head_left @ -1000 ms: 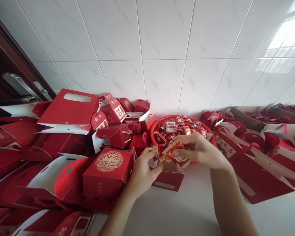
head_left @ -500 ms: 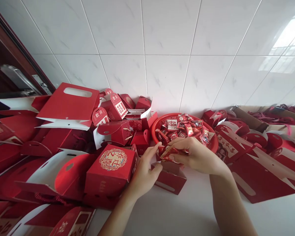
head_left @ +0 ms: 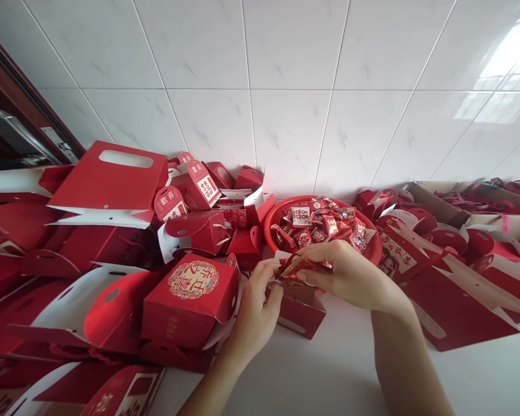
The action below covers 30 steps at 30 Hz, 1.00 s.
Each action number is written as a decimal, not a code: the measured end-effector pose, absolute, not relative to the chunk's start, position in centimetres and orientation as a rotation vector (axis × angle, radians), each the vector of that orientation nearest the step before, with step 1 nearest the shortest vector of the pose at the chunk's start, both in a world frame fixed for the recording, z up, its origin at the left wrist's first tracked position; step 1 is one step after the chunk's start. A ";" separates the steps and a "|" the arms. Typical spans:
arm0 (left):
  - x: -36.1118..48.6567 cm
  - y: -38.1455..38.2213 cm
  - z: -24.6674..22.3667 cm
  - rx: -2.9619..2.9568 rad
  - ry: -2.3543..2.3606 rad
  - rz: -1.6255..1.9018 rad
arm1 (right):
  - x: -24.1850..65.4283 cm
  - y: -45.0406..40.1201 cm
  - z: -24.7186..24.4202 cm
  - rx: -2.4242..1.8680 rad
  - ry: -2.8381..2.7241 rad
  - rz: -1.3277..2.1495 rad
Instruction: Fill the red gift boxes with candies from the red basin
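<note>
I see the red-and-gold wrapped packets at the mouth of a small open box, partly covering its opening. My right hand has them pinched, fingers closed down. My left hand is at the box's left side, thumb and fingers slightly apart; I cannot tell whether it grips the flap or only steadies it. I judge the step in hand to be loading the box; the next move calls for lowering the packets past the edge, then loosening the right fingers. Just behind sits a red basket of wrapped sweets. More red boxes crowd both sides of the bench, against a tiled wall.
</note>
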<state>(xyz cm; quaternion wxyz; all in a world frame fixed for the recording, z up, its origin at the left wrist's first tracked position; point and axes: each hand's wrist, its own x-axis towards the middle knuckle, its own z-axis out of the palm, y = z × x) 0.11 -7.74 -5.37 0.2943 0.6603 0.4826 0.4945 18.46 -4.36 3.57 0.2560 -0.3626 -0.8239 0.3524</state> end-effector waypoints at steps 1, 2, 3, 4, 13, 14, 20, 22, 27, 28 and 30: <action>0.1 -7.8 -5.3 1.760 1.293 1.315 | 18.4 -4.4 3.5 -0.988 -2.224 0.955; 0.2 -7.8 -5.3 1.761 1.300 1.313 | 18.3 -4.4 3.5 -0.987 -2.211 0.953; 0.2 -7.8 -5.2 1.761 1.305 1.310 | 18.3 -4.4 3.5 -0.983 -2.200 0.955; 0.2 -7.8 -5.2 1.761 1.310 1.308 | 18.3 -4.4 3.6 -0.979 -2.194 0.959; 0.2 -7.7 -5.3 1.705 1.351 1.300 | 18.4 -5.4 3.6 -1.102 -2.260 0.744; 0.2 -7.7 -5.3 1.699 1.349 1.305 | 18.3 -5.5 3.6 -1.106 -2.267 0.739; 0.1 -7.8 -5.2 1.690 1.327 1.322 | 17.9 -5.0 3.5 -1.040 -2.266 0.851; 0.0 -7.8 -5.3 1.702 1.326 1.319 | 18.0 -4.9 3.6 -1.026 -2.242 0.880; 0.0 -7.8 -5.3 1.734 1.360 1.315 | 18.3 -4.9 4.0 -1.023 -2.185 0.958; 0.0 -7.8 -5.3 1.731 1.368 1.313 | 18.3 -4.9 4.0 -1.002 -2.150 0.965; 0.0 -7.8 -5.3 1.726 1.387 1.301 | 18.3 -5.2 4.2 -0.938 -2.051 0.981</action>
